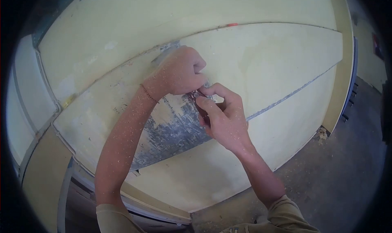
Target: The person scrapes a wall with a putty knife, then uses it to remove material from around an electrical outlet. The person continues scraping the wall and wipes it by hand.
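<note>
My left hand (183, 71) is closed in a fist in front of the wall (281, 57), its fingertips curled out of sight. Just below and to the right, my right hand (228, 118) pinches a thin, dark reddish-brown piece (203, 103) between thumb and fingers. The upper end of that piece reaches the underside of my left fist; what the left fingers hold is hidden. Behind both hands is a scraped patch (171, 128), streaked grey where the pale yellow paint is worn off. Light flecks of debris cover both forearms.
A grey seam (292, 95) slants up the wall to the right. A small red item (232, 24) sits on the upper ledge line. Pale frames (30, 90) stand at the left. Grey floor (314, 171) lies below right, with a crumbled bit (322, 133) near the wall's corner.
</note>
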Tool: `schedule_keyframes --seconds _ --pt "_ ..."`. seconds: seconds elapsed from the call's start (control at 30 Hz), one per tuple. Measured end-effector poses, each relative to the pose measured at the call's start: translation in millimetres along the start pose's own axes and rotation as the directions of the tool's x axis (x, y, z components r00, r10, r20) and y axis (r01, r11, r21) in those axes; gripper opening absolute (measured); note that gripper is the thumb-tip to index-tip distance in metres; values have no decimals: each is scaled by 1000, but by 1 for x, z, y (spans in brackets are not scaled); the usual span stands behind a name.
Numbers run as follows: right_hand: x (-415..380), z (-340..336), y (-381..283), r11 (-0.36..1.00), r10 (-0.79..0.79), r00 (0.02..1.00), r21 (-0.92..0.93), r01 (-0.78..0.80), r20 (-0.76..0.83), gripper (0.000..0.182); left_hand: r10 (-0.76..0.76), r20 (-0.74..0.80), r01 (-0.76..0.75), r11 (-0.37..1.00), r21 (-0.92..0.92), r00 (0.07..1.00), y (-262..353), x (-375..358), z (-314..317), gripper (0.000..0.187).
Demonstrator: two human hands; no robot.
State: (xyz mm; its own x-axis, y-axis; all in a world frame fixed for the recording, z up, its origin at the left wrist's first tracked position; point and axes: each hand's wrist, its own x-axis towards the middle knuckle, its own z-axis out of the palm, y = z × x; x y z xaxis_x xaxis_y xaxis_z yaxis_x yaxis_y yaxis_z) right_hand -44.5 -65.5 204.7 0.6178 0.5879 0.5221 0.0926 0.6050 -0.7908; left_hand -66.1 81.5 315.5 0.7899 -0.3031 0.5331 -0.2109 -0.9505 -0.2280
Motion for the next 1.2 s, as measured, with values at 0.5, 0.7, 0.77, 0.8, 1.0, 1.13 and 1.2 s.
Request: schedule_keyframes --seconds 0.5,0.7,0.77,0.8,1.0,1.13,1.2 --pt "2 -1 -8 1000 9 999 20 -10 34 10 -5 -31 4 999 -44 1000 0 -1 -3 31" --pt "8 4 0 999 -19 1000 32 19 18 11 -87 79 83 995 54 993 -3 4 -18 34" --pt "10 4 -12 1000 13 998 16 -14 62 11 -129 71 124 990 71 989 1 3 -19 34" --pt "7 4 -10 1000 3 998 14 -4 62 11 -98 89 99 995 4 991 8 -6 -14 33" --pt "3 7 10 999 -31 999 28 32 -24 15 42 -108 -34 997 76 993 -5 -13 0 25" --pt "-46 -26 26 989 147 989 16 -148 26 20 11 -100 -14 999 -30 995 28 -48 46 20" --pt "-93 -72 34 901 431 898 -91 -424 87 26 -107 15 106 937 -333 994 67 -98 81 6"
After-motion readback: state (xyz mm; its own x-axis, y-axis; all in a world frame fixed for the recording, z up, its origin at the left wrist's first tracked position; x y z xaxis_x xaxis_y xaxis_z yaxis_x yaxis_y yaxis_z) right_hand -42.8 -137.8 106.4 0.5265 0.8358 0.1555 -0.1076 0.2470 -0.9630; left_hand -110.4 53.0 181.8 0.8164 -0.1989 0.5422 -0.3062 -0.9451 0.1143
